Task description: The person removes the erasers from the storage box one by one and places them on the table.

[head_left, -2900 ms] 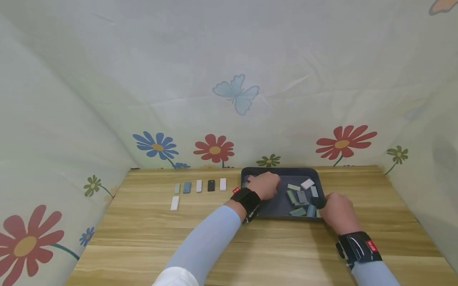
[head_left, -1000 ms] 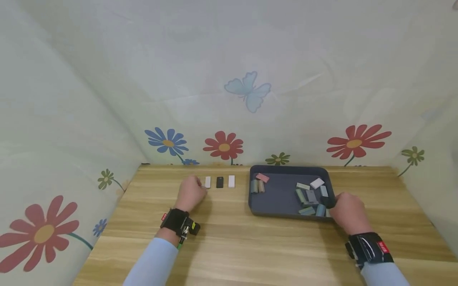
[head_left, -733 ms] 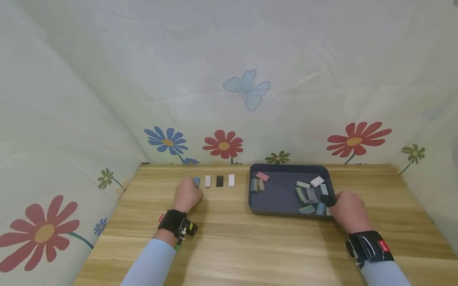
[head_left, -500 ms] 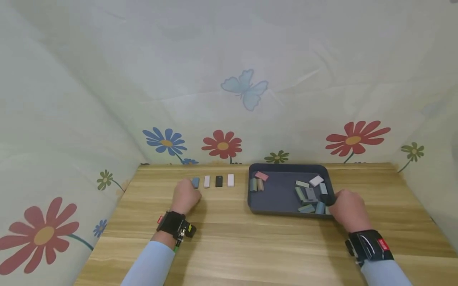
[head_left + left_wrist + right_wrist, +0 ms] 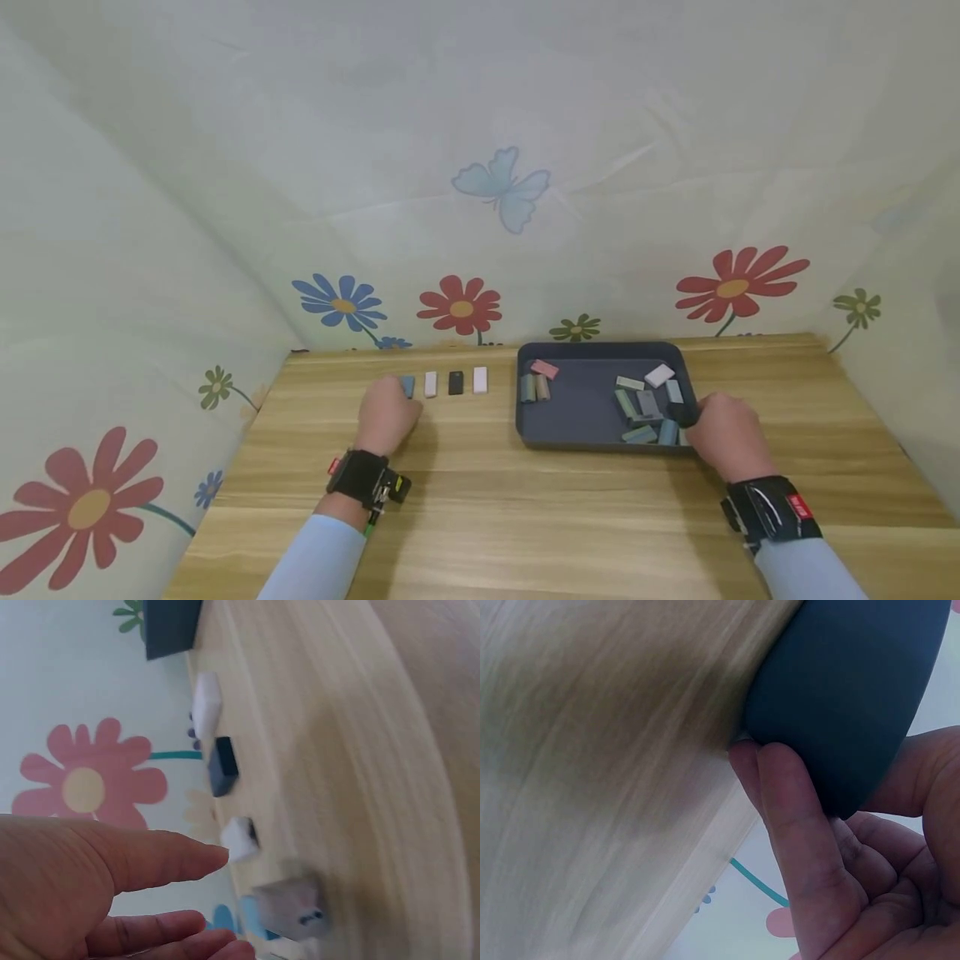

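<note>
My left hand (image 5: 387, 414) is over the table at the left, beside the row of small blocks. In the left wrist view its thumb and fingers are extended and apart. A greyish block (image 5: 292, 906) with a dark marking lies just beyond the fingertips, partly in front of a light blue block (image 5: 257, 916). My right hand (image 5: 729, 433) grips the near right corner of the dark tray (image 5: 577, 442). Its fingers are under the tray wall (image 5: 840, 697) and the thumb is on the other side.
A white block (image 5: 431, 384), a black block (image 5: 456, 382) and another white block (image 5: 480, 380) continue the row. Inside the tray are a pink block (image 5: 544, 368) and several blue, green, grey and white ones. A flowered cloth wall (image 5: 375, 208) rises behind the table.
My left hand has gone from inside the tray leftward to the row of blocks, then drawn slightly back, uncovering the blue block. The right hand stays at the tray corner.
</note>
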The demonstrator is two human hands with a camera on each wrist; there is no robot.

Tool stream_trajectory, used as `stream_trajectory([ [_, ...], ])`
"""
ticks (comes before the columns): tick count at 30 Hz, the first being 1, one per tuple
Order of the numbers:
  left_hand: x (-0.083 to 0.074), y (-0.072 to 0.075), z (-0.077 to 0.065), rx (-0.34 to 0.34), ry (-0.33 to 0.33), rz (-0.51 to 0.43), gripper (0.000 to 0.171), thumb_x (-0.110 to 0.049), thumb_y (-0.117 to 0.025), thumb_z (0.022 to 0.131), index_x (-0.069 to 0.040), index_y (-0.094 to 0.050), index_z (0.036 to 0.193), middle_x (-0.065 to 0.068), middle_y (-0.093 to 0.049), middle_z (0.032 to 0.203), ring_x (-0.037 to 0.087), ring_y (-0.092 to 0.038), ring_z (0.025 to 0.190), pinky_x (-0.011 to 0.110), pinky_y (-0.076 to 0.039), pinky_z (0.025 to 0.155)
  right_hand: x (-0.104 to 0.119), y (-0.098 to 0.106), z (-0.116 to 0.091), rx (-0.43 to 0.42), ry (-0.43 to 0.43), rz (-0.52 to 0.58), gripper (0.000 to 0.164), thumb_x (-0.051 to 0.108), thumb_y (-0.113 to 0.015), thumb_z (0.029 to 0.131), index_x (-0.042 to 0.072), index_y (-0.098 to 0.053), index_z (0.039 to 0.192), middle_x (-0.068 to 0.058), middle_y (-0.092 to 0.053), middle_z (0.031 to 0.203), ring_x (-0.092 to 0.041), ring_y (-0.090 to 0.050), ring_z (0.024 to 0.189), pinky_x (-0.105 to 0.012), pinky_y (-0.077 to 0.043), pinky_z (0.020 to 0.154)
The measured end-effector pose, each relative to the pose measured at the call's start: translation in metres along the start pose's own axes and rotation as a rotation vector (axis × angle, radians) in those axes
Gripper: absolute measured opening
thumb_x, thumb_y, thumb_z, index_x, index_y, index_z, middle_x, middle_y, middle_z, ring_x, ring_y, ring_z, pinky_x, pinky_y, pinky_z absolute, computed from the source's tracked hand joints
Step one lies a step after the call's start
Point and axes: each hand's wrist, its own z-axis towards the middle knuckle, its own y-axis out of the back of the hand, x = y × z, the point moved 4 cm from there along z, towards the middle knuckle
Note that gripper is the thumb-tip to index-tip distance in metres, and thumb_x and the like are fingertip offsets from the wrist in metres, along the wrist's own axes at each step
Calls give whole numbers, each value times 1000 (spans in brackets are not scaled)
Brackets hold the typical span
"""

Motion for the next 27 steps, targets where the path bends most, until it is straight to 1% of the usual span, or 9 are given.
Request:
stream_trajectory([
  [2,-13,2,1,-25,-59,17,13,-14,-67,76,-2,-63,79,9,-61,71,20,-54,58,33,-44,50,0,2,0,-4,2,2,23,2,-67,73,-11,-66,92,-17,-60,72,-27,-52,62,-32,-39,52],
  [4,-27,4,3,-50,-128,33,26,-19,-69,78,-1,-65,96,11,-67,88,21,-59,71,36,-49,62,-1,3,0,-4,-1,5,24,2,-67,73,-12,-66,93,-18,-60,74,-27,-52,63,-32,-39,52],
  [6,-44,3,4,-57,-194,19,38,-23,-69,80,-2,-63,111,12,-67,105,24,-63,82,38,-50,71,-2,4,0,-1,-9,3,25,2,-67,73,-12,-66,94,-19,-60,75,-27,-52,63,-32,-39,52],
  [9,-68,-1,5,-47,-277,-23,43,-24,-69,81,-6,-59,118,9,-64,114,23,-62,85,38,-51,70,-4,4,1,0,-16,-4,27,3,-67,73,-12,-65,96,-20,-60,77,-28,-53,65,-33,-40,53],
  [13,-100,-10,7,-43,-389,-46,47,-23,-69,80,-9,-57,123,8,-61,121,23,-58,104,40,-51,84,-5,3,1,-14,-9,-8,24,2,-67,72,-11,-66,93,-18,-60,75,-27,-52,64,-33,-40,53],
  [15,-114,-18,7,-29,-439,-36,47,-23,-69,80,-10,-56,123,7,-60,122,24,-52,117,41,-46,95,-6,3,1,-18,-3,-4,20,2,-65,72,-10,-67,88,-16,-60,71,-26,-52,62,-33,-39,52],
  [16,-122,-22,8,-15,-461,-32,47,-24,-69,80,-10,-56,124,7,-59,124,25,-51,119,41,-45,97,-6,3,1,-23,3,-2,18,1,-65,72,-9,-68,86,-15,-60,70,-26,-51,61,-33,-38,51],
  [21,-155,-48,4,78,-580,16,45,-26,-67,83,-11,-57,124,6,-60,123,23,-51,119,37,-46,95,-4,2,-1,-41,33,8,14,2,-66,71,-7,-68,81,-12,-59,67,-25,-50,60,-32,-36,51],
  [27,-185,-81,4,188,-730,141,34,-25,-64,85,-13,-62,116,2,-65,113,12,-61,101,28,-51,80,-1,1,-3,-58,50,2,10,1,-65,71,-6,-68,77,-10,-57,64,-24,-49,58,-31,-35,50],
])
